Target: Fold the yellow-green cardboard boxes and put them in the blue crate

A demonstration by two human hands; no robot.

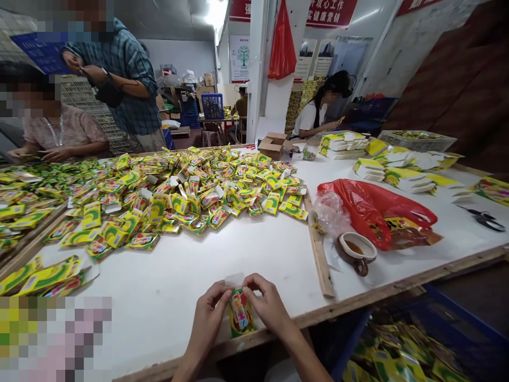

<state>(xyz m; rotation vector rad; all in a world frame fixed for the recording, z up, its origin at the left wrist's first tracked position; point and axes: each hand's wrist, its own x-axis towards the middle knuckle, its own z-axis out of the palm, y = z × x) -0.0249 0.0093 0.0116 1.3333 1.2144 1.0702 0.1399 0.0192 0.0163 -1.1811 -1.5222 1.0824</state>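
The head camera looks out from the wearer's own height, forward and down over the white counter (pixel 178 281). The fingers (pixel 217 287) come near to it, at lower middle, by the counter's close edge. The view is wide, reaching from a blue crate (pixel 457 318) at lower right up to the ceiling light (pixel 218 11); the far wall (pixel 175 58) seems well off, though blurry.

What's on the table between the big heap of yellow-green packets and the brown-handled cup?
In the head view, a wooden strip and some crumpled clear plastic lie between them.
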